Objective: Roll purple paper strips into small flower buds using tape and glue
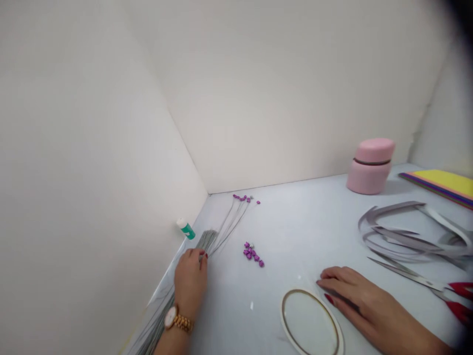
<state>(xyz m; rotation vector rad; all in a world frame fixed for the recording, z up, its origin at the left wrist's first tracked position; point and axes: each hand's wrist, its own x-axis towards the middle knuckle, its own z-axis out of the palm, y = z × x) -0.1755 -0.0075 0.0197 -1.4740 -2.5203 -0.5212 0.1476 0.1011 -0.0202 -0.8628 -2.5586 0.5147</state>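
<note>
Left hand, wearing a gold watch, is left of the white ring, its fingers curled over a bundle of grey wires and touching them; how tightly it grips, or whether it has singled one out, I cannot tell. The bundle lies left of the ring, slanting away along the wall. Right hand rests just right of the ring, half open, thumb a little apart from the fingers, with nothing visible in its hold.

Loose purple buds lie beyond the ring and to its left; farther beyond it are wires tipped with purple buds. A green-and-white tube is far left of the ring. To the ring's right are red-handled scissors, pale strips, a pink container and coloured sheets, the last two farthest back.
</note>
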